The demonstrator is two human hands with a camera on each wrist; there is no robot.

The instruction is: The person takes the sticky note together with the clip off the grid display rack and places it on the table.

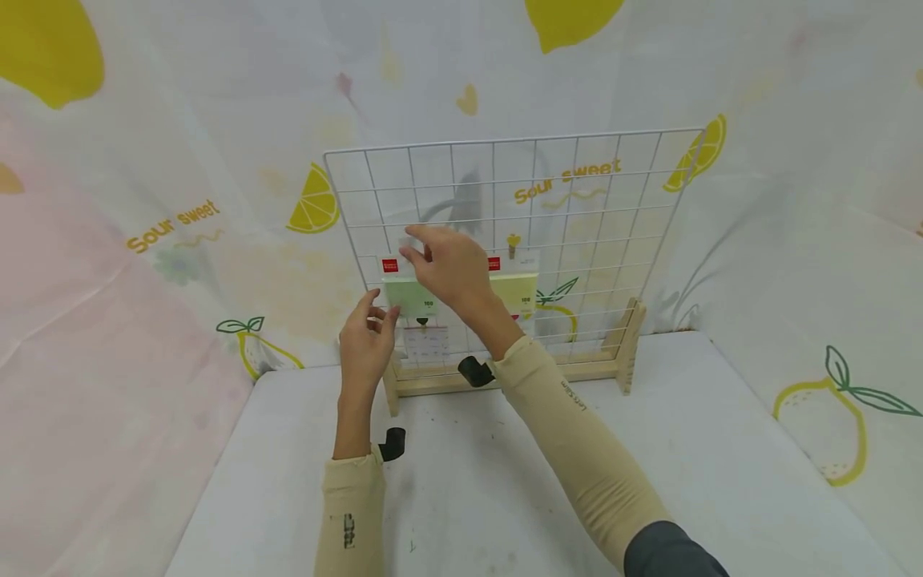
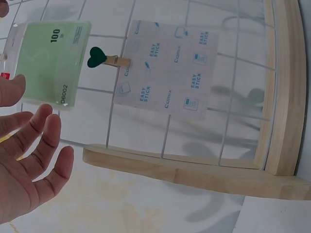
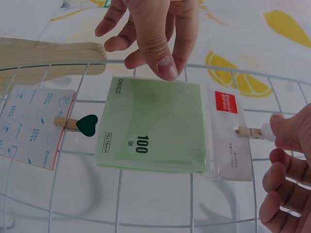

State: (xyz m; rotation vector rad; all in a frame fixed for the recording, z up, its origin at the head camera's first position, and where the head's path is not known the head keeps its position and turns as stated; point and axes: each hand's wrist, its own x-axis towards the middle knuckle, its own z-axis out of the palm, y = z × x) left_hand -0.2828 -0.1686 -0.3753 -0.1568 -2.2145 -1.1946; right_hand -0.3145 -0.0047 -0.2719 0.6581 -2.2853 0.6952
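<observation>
A clear packet of green sticky notes, printed "100" and with a red label at its header, lies against a white wire grid. At the header's edge a small wooden clothespin with a white end grips the packet. My right hand pinches this white end between thumb and fingers. My left hand is at the packet's left side, its thumb by the packet's edge and its other fingers loosely bent. Below the packet, a clothespin with a dark green heart holds a printed "Easy Stick" sheet.
Right of my right hand hangs a yellow-green sticky note packet, under a clothespin with a yellow top. The grid stands in a wooden base on a white table. A lemon-printed cloth hangs close behind.
</observation>
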